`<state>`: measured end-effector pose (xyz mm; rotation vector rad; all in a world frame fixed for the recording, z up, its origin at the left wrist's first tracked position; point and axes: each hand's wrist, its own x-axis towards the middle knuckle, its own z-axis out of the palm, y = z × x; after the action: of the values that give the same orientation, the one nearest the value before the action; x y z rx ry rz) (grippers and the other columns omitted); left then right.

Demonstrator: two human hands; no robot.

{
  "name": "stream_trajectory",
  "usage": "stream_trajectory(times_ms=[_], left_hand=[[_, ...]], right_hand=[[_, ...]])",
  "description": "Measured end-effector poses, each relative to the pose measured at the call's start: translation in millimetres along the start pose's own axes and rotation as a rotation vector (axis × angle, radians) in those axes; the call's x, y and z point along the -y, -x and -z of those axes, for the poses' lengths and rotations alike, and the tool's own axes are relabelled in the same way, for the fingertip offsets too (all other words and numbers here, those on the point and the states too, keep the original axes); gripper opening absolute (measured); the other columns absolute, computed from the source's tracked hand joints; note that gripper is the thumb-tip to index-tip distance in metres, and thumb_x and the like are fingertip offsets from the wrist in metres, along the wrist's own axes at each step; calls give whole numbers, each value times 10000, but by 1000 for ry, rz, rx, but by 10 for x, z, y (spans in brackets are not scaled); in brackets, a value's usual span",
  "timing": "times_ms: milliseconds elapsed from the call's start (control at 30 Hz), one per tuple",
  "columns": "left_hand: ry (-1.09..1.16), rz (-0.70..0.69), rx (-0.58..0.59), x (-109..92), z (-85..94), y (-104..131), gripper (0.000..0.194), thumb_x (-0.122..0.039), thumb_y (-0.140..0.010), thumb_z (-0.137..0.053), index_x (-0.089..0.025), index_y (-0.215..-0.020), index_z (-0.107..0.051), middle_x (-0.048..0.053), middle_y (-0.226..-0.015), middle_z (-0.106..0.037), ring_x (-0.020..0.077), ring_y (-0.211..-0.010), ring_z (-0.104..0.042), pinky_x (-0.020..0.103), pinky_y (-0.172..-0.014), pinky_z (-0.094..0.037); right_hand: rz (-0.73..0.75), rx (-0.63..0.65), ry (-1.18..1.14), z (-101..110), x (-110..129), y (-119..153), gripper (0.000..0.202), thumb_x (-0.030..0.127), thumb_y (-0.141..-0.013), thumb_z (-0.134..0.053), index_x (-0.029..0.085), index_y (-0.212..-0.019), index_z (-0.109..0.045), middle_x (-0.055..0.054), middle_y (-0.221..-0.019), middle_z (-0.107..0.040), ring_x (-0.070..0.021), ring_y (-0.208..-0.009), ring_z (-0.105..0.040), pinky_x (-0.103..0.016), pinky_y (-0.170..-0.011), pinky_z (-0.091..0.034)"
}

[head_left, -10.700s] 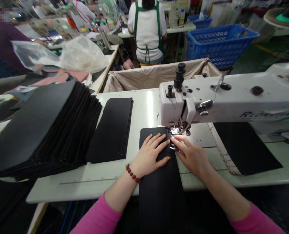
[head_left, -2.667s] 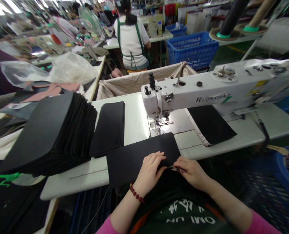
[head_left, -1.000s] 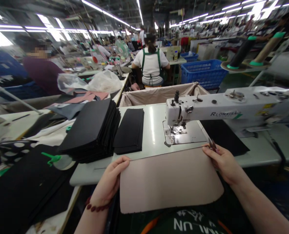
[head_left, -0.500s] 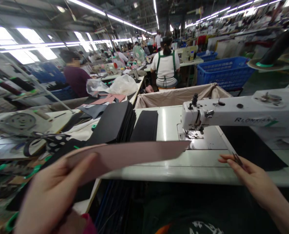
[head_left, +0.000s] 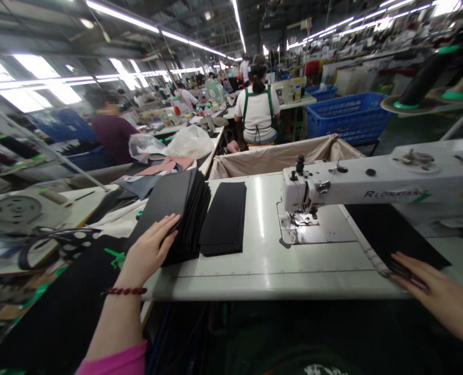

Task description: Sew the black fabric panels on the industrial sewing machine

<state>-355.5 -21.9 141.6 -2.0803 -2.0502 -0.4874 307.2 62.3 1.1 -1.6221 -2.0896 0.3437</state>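
Observation:
My left hand [head_left: 153,247] rests on the near right part of a tall stack of black panels [head_left: 169,190]. Its fingers lie extended over the top sheet, with the thumb apart at the stack's side. Beside that stack lies a lower pile of black panels [head_left: 224,216]. At the right, my right hand [head_left: 425,278] is over the near edge of another black panel [head_left: 396,229], with small dark thread snips [head_left: 405,271] partly hidden under its fingers. Between the hands stands a white sewing machine [head_left: 349,182], its presser foot over the metal plate.
A beige cloth-lined bin [head_left: 270,156] stands behind the table [head_left: 255,284]. Farther back are a blue plastic basket [head_left: 346,117] and a seated co-worker [head_left: 257,112]. Clear plastic bags [head_left: 190,141] and fabric scraps lie at the left. A large black sheet [head_left: 59,307] hangs near left.
The thin pinkish-grey strip from my left hand is no longer in view. That hand has moved forward onto the tall stack. My right hand has shifted right and lowered to the panel.

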Motion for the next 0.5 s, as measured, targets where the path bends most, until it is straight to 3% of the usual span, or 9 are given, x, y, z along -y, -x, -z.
stream_trajectory(times_ms=[167, 300, 400, 500], left_hand=[[-53, -22, 13, 144, -49, 14, 606, -600, -924, -416, -279, -1439, -410, 7, -1490, -428, 256, -1335, -452, 419, -1153, -321], [-125, -106, -26, 194, 11, -125, 575, -594, -917, -450, -315, -1419, -434, -25, -1437, -497, 254, -1294, -497, 476, -1136, -329], [-51, -102, -167, -134, 30, -214, 529, -480, -908, -529, -370, -1416, -430, -63, -1471, -446, 266, -1335, -445, 504, -1160, -288], [223, -111, -270, -867, -107, -270, 487, -347, -928, -499, -380, -1410, -432, -58, -1448, -467, 252, -1307, -469, 487, -1145, -329]], right_hand=[[41, 129, 269, 0, -135, 72, 523, 450, -908, -370, 346, -1412, -465, 1, -1439, -505, -304, -1050, -660, -448, -721, -590], [105, 95, 267, 132, -73, 37, 494, 299, -896, -379, 342, -1369, -513, 19, -1388, -559, -249, -1076, -650, -373, -768, -566], [169, 14, 244, 261, 115, 35, 459, 227, -881, -402, 272, -1303, -576, -38, -1288, -635, -237, -1006, -671, -363, -783, -532], [336, 24, 181, 307, 612, 85, 450, 163, -858, -447, 226, -1285, -574, -85, -1193, -675, -222, -908, -673, -359, -764, -499]])
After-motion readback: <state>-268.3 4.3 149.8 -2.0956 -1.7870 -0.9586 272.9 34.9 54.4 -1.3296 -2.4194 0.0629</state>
